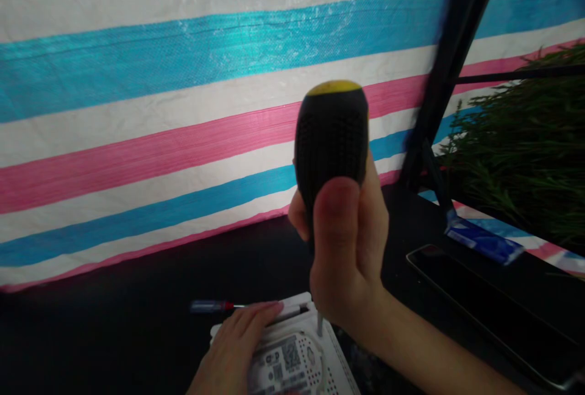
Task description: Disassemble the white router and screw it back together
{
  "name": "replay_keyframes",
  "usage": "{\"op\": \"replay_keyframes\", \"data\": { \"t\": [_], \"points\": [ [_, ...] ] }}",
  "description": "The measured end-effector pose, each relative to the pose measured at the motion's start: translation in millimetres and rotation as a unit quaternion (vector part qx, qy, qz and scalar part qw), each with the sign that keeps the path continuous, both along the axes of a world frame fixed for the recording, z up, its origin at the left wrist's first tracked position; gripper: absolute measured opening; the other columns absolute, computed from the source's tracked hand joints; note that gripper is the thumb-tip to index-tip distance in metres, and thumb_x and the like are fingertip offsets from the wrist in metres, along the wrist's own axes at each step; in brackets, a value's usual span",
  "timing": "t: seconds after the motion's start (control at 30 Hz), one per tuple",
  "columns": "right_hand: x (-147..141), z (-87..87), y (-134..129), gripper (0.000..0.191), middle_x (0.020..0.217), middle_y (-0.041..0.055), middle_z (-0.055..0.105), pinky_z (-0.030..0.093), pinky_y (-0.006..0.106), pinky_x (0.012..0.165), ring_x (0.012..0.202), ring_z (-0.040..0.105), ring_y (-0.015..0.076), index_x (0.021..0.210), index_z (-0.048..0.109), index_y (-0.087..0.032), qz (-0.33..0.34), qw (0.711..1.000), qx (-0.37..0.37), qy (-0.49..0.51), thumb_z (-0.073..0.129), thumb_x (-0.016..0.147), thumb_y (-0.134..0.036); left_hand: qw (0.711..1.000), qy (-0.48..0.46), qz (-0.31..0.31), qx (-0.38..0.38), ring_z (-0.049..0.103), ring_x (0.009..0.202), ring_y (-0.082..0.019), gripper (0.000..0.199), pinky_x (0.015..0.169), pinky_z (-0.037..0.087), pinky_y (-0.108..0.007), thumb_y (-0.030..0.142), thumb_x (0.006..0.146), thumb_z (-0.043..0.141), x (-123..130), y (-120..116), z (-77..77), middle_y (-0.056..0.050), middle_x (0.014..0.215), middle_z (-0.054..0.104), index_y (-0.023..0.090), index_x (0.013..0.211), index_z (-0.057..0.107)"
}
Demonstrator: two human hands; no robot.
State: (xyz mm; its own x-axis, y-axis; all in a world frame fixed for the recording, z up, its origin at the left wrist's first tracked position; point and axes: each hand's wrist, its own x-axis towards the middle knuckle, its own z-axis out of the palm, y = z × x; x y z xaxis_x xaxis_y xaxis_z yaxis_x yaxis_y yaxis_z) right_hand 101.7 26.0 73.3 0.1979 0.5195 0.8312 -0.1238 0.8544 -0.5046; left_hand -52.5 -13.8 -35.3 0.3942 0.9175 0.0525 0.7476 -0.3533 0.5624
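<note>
My right hand (342, 249) is wrapped round the black handle of a screwdriver (331, 133) with a yellow end cap. Its shaft points down, and the tip meets the perforated underside of a white router (336, 358) near its far right part. A printed label with square codes shows on that underside. My left hand (237, 340) grips the router's left side, its fingers lying over the far edge; the lower part of this hand is cut off by the frame. Behind the router lies a second screwdriver (208, 306) with a bluish handle and a red collar.
A phone (484, 316) lies on the black table (114, 334) at the right. Beyond it is a blue packet (484, 239) near a black frame post (439, 78). A striped plastic sheet (183, 108) rises behind the table, with green plants (539, 139) at the right.
</note>
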Motion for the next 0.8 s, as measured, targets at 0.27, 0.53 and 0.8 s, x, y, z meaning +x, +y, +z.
{"op": "replay_keyframes", "data": {
  "t": [0.27,0.53,0.8],
  "points": [
    [1,0.4,-1,0.021,0.058,-0.0051,0.041,0.033,0.016,0.041,0.048,0.038,0.0046,0.094,0.047,-0.021,0.052,0.998,0.014,0.017,0.049,0.091,-0.042,0.992,-0.090,-0.084,0.020,0.070,0.089,-0.020,0.028,0.079,0.056,-0.030,0.023,0.088,0.039,51,5,27.1,0.001,0.098,0.074,0.029,0.104,0.062],
    [10,19.9,-10,0.025,0.066,-0.0051,0.051,0.036,0.017,0.044,0.050,0.048,0.0044,0.101,0.048,-0.020,0.102,0.992,-0.049,0.052,0.043,0.086,-0.039,0.982,-0.028,-0.065,0.175,0.070,0.056,-0.018,0.028,0.049,0.054,-0.023,0.027,0.095,0.029,55,8,9.2,0.003,0.068,0.072,0.026,0.091,0.057],
    [27,35.6,-23,0.034,0.095,-0.0006,0.056,0.049,0.026,0.070,0.091,0.055,0.0157,0.105,0.054,-0.031,-0.020,0.985,0.156,-0.068,0.048,0.081,-0.054,0.959,-0.017,-0.063,0.276,0.068,0.048,-0.014,0.037,0.043,0.050,-0.019,0.035,0.101,0.016,60,7,7.2,0.004,0.062,0.069,0.025,0.087,0.050]
  ]
}}
